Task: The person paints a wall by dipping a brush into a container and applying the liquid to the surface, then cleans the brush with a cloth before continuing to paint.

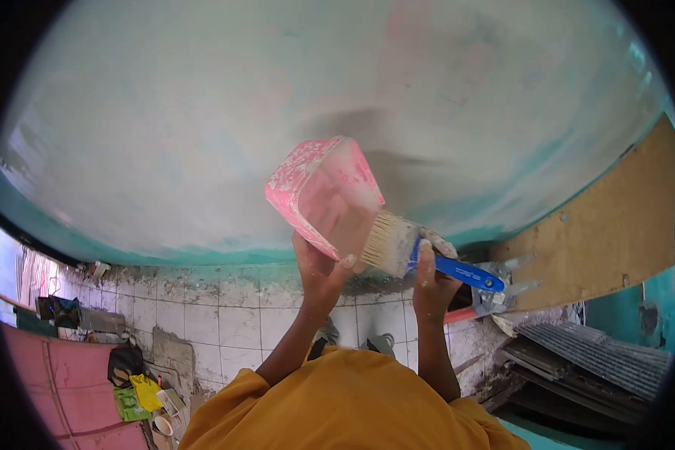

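Note:
My left hand (319, 271) is closed on the lower edge of a pink plastic container (289, 187), which is tilted with its open side toward the right and splashed with white paint. In my right hand (433, 281) is a wide paintbrush (457, 268) with a blue handle, its pale bristles pointing left. The bristle tips are right at the container's lower rim. White smears cover the brush's ferrule and my fingers. Behind both hands rises a wall (202, 150) coated in whitish paint, with teal showing along its lower edge and faint pink patches higher up.
White floor tiles (240, 311) lie below, with my feet at the wall's base. On the right are a plywood board (600, 217) and stacked corrugated sheets (592, 352). To the left, a yellow bag (146, 392) and a white cup (163, 426) sit beside a pink surface (60, 382).

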A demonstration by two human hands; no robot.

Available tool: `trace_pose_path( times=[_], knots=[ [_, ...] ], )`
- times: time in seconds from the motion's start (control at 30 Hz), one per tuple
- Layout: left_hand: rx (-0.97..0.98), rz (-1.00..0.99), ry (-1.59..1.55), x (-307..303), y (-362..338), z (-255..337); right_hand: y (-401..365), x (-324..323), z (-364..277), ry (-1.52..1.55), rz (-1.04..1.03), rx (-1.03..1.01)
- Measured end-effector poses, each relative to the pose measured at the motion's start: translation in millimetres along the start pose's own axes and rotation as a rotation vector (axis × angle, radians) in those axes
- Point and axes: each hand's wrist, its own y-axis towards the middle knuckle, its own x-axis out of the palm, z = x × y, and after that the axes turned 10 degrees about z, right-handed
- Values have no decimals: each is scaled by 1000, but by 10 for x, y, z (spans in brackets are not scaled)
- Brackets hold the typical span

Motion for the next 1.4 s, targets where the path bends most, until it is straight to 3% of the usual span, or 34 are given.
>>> trace_pose_path(
  times=[0.17, 0.47, 0.77, 0.83, 0.97, 1.0, 1.17, 1.23, 1.4],
  knots=[
    [-4, -77, -32, 615, -304, -189, 248, -427, -162, -58, 53, 35],
    [-1, -55, 9, 1429, -855, -536, 761, -1199, -338, -321, -13, -208],
    [22, 77, -19, 1736, -968, -784, 1109, -1693, -375, -428, 11, -271],
    [49, 89, -26, 1752, -923, -787, 1207, -1807, -260, -403, 20, -168],
    [3, 97, -37, 1807, -809, -763, 1232, -1702, -217, -278, 182, -137],
    [12, 68, -24, 1808, -783, -791, 1191, -1694, -167, -209, 204, 53],
    [24, -36, -80, 1798, -649, -913, 1251, -1432, 39, -118, 179, -37],
    [29, -74, -83, 1825, -568, -897, 1294, -1411, 196, -355, 20, -203],
    [-8, -14, -81, 1852, -447, -886, 1331, -1325, 133, -373, 66, -215]
  ],
)
